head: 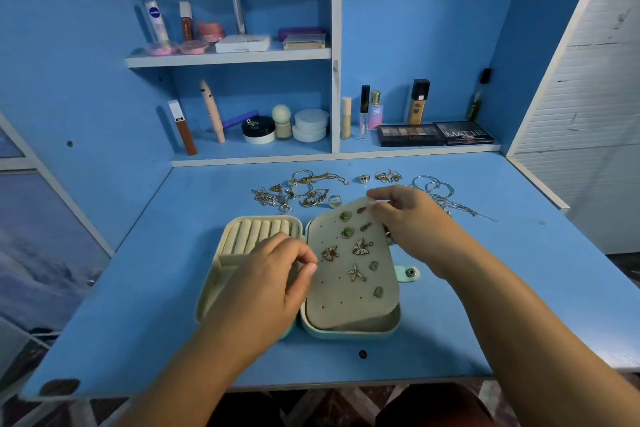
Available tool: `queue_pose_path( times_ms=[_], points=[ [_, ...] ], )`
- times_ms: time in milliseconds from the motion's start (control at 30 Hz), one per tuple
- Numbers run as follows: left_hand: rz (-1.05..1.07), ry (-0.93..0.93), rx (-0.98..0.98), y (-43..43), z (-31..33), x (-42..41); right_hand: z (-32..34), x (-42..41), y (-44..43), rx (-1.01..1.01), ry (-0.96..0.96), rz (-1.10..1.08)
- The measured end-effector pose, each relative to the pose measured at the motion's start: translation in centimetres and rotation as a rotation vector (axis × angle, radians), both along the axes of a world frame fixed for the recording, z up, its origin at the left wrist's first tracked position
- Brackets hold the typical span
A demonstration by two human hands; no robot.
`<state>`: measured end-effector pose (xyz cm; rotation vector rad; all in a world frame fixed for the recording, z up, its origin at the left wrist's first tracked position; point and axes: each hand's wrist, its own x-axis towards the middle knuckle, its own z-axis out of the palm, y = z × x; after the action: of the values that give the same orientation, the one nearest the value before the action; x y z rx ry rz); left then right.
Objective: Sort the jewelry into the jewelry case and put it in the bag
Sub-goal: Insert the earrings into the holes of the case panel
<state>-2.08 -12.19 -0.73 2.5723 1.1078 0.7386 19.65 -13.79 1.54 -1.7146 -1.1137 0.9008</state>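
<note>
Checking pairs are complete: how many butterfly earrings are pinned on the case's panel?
2. One butterfly earring sits left of middle on the panel, the other just right of it. The right hand covers a corner, so more may be hidden.

jewelry case (349, 331) open | right hand (412, 222) pinches earring panel (346, 288) at far corner | left hand (266, 274) beside panel, hold unclear
</note>
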Motion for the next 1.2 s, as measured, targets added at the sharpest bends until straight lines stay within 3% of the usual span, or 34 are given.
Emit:
queue_pose_path(
  times_ms=[200, 433, 800, 1200],
  points=[
    [-0.035, -0.035, -0.016, -1.3, -0.2, 0.0, -1.2, -0.9, -3.4, 0.105, 0.263, -0.036],
    [-0.002, -0.040, 0.008, -1.6, -1.1, 0.0, -2.0, -1.8, -6.0, 0.146, 0.183, 0.056],
    [-0.059, -0.233, 0.105, -2.9, -1.7, 0.9, -1.4, -3.5, -6.3, 0.294, 0.147, 0.096],
    [-0.137, -0.121, 0.309, -2.6, -1.5, 1.2, -1.9, -3.5, -6.1, 0.310, 0.129, 0.094]
  ],
)
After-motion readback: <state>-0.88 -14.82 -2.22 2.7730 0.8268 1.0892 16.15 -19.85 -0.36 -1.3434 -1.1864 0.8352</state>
